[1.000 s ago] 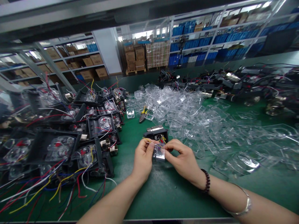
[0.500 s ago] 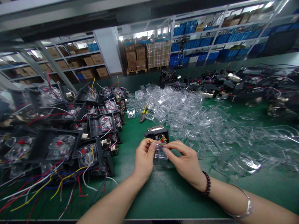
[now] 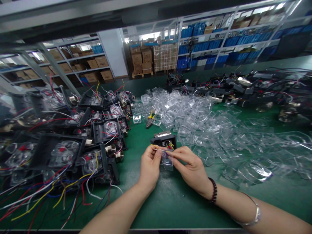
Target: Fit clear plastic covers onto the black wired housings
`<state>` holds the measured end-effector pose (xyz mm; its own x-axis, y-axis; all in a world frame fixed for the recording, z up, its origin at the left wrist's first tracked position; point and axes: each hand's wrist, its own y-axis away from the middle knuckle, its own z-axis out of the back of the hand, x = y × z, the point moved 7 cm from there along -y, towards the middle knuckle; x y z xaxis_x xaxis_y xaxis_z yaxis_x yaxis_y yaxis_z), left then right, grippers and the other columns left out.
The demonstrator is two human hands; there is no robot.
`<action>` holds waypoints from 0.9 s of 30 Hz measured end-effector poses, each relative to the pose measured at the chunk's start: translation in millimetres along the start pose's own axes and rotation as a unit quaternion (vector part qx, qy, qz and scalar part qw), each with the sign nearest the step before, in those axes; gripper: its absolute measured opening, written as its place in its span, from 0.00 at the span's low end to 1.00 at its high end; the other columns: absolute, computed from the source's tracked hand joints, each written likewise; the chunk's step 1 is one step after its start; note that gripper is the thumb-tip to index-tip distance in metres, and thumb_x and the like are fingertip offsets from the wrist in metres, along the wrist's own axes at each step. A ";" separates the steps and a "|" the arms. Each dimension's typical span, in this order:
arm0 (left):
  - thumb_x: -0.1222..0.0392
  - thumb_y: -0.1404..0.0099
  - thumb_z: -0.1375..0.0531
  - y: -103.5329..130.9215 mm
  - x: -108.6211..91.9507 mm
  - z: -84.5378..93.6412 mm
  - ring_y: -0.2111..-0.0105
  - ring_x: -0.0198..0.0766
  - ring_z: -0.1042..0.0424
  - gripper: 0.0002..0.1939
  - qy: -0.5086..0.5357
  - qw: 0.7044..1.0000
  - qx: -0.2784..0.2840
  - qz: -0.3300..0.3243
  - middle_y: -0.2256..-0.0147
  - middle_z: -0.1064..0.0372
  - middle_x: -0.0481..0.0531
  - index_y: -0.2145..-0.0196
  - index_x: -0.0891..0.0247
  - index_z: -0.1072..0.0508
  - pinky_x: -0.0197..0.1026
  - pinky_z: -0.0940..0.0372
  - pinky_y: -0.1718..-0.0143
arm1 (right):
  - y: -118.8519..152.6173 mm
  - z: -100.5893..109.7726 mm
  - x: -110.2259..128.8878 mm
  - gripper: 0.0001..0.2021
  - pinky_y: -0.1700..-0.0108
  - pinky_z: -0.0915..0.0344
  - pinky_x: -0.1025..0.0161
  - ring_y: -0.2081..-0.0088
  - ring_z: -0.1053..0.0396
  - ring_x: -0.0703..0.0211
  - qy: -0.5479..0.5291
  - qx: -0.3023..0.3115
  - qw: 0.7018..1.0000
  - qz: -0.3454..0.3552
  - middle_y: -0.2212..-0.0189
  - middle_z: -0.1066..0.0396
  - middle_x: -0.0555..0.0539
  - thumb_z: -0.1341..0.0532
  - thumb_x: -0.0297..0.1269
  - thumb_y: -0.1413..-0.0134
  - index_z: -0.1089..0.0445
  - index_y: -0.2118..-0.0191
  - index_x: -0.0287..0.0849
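Between my hands is a small clear plastic cover (image 3: pixel 167 163), with thin coloured wires running over its far edge. My left hand (image 3: pixel 150 163) pinches the cover's left side and a yellow wire (image 3: pixel 153 146) between thumb and fingers. At the cover's upper right, my right hand (image 3: pixel 191 165) has thumb and forefinger pressed together around what looks like a thin wire; the tips are too small to make out fully. Just beyond stands a dark grey housing (image 3: pixel 156 140) with a metal fitting (image 3: pixel 162 134) on its far side and wires inside.
Yellow-handled pliers (image 3: pixel 149 119) lie beyond the housing. A heap of clear plastic covers (image 3: pixel 185 110) spreads across the right. Several dark housings with loose wires (image 3: pixel 63 152) crowd the left of the green table (image 3: pixel 168 208). More wired assemblies (image 3: pixel 255 84) lie at the back right.
My right hand has shifted slightly left and its fingers have drawn closer together. The clear cover is tilted a little differently; my left hand stays nearly in place.
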<state>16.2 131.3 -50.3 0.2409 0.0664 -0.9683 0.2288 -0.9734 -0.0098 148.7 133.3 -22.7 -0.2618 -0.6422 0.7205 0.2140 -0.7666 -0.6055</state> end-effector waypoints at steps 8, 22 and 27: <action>0.53 0.44 0.39 0.1 0.0 0.7 0.67 0.37 0.28 0.10 -0.020 0.999 0.005 -0.030 0.70 0.26 0.52 0.72 0.64 0.31 0.37 0.36 0.64 | 4.5 -2.1 -4.4 0.11 0.66 0.36 0.62 0.67 0.34 0.59 -0.006 0.000 1.000 -0.017 0.71 0.30 0.48 0.42 0.30 0.45 0.26 0.59 0.50; 0.55 0.44 0.39 -0.1 2.0 0.5 0.67 0.39 0.28 0.09 -0.049 0.998 0.014 -0.036 0.70 0.26 0.52 0.72 0.64 0.29 0.37 0.36 0.63 | 3.3 3.7 -5.6 0.09 0.64 0.36 0.62 0.66 0.33 0.59 -0.017 -0.030 0.998 -0.047 0.71 0.30 0.48 0.43 0.31 0.45 0.26 0.64 0.47; 0.52 0.43 0.40 0.5 3.1 -0.1 0.68 0.38 0.28 0.11 -0.053 0.998 0.019 -0.022 0.70 0.26 0.52 0.70 0.64 0.29 0.37 0.36 0.64 | 2.4 7.6 -16.2 0.03 0.69 0.35 0.64 0.72 0.33 0.60 -0.029 -0.059 0.987 -0.150 0.76 0.29 0.50 0.38 0.34 0.52 0.27 0.72 0.44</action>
<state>17.2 131.0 -53.3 0.1290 0.0873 -0.9878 0.2003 -0.9779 -0.0602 160.6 141.8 -33.2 -0.2425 -0.3887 0.8889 0.0233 -0.9183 -0.3952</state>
